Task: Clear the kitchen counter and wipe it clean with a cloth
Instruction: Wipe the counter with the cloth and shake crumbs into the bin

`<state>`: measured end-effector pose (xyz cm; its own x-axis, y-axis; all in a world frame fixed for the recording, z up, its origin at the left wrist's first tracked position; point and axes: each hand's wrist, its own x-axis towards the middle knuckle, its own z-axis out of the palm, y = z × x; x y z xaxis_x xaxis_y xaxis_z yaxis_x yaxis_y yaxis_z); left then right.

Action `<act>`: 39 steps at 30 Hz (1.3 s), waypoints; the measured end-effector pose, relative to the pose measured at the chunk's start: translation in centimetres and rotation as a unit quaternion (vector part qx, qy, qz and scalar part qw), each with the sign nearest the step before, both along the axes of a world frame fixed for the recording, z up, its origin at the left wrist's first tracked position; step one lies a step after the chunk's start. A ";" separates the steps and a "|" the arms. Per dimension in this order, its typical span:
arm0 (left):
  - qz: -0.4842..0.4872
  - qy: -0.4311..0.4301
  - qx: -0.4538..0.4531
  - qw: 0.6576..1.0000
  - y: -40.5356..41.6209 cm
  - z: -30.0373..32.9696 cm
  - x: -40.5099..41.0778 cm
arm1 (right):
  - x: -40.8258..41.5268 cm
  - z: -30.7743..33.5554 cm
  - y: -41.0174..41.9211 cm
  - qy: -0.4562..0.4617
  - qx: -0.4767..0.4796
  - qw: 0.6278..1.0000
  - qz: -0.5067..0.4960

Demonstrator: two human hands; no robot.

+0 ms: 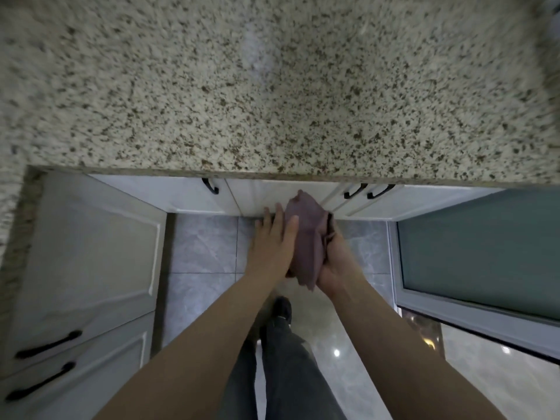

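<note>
The speckled granite counter [272, 95] fills the view from nine round to three o'clock, with nothing standing on the visible stretch, so I judge wiping is the step in hand. Below its edge, at six o'clock of centre, the mauve cloth [306, 237] is held off the counter between both hands. The left hand [274, 241] lies flat-fingered against it; the right hand [335, 262] grips its bunched side. Fold it into a flat pad first, then wipe in overlapping passes.
</note>
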<state>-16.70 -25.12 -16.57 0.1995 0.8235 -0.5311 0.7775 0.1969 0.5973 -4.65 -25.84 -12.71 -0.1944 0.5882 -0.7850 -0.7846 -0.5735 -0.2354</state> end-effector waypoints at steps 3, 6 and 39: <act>0.171 -0.171 -0.037 0.970 0.3 3.5 -2.5 | -1.4 3.0 1.3 -0.034 -0.020 0.999 0.015; 0.275 -0.227 -0.019 0.934 0.1 6.3 -6.4 | -4.5 5.9 3.6 -0.088 -0.003 0.996 0.032; 0.473 -0.106 0.230 0.844 -1.6 9.6 -50.7 | -48.4 -0.1 16.6 -0.668 0.470 0.143 0.560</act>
<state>-67.38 -26.70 -6.95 -0.6128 0.7765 -0.1469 0.2686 0.3795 0.8853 -53.09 -9.24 -12.78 -0.6255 0.7427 -0.2390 0.7787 0.6133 -0.1319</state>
